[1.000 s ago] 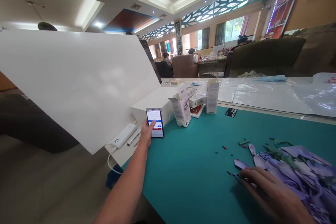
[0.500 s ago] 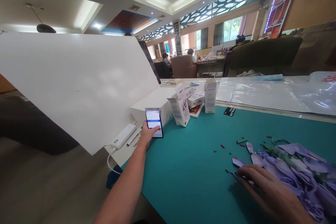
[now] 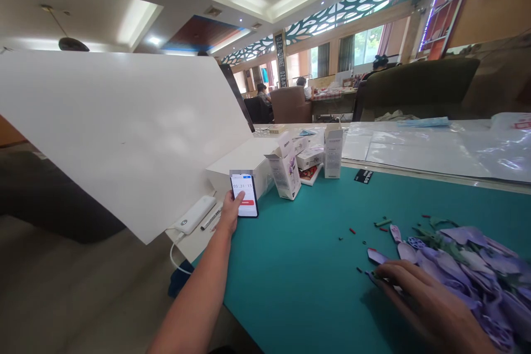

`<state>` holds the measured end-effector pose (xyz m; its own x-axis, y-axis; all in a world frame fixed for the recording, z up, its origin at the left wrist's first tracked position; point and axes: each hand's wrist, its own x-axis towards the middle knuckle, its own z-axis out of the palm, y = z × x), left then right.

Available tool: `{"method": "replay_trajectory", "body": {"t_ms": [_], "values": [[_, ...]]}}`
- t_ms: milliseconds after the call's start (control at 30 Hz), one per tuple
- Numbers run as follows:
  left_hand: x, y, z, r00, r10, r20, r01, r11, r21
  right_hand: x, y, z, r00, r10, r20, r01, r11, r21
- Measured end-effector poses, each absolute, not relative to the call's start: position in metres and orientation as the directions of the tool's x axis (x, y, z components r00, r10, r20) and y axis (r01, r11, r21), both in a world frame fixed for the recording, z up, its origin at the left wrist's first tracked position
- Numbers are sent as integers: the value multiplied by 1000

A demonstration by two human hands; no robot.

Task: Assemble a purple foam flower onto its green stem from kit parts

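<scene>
My left hand point(image 3: 230, 213) is closed around a smartphone point(image 3: 249, 209), holding it upright at the mat's left edge. Its lit screen shows timer digits and a red button, with my thumb across the front. My right hand point(image 3: 427, 298) rests low at the right, fingers pinched on a small purple piece point(image 3: 370, 275) with a bit of green; the fingers partly cover it. Beside and behind that hand spreads a pile of purple petal-shaped pieces point(image 3: 468, 260). Small green pieces point(image 3: 382, 223) and red pieces point(image 3: 352, 231) lie scattered before it.
The green mat point(image 3: 290, 276) covers the table. Behind the phone stand an opened white carton point(image 3: 284, 174), a second carton point(image 3: 332, 152) and smaller boxes. A white power bank point(image 3: 194, 214) with a cable and a marker point(image 3: 211, 220) lie left, below a large white board point(image 3: 124, 121).
The phone's screen has switched from a list with a blue bar to timer digits with a red button. My left thumb has shifted left and up. My right hand looks unmoved.
</scene>
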<state>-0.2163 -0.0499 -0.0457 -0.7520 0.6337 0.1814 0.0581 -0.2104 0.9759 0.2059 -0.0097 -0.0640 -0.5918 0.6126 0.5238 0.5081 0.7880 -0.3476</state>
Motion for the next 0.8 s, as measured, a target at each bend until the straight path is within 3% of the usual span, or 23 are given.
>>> {"method": "replay_trajectory", "body": {"t_ms": [800], "values": [[-210, -52, -40, -766, 629, 134, -100, -321, 942, 207, -6, -74, -608, 604, 516, 500, 796, -342]]}}
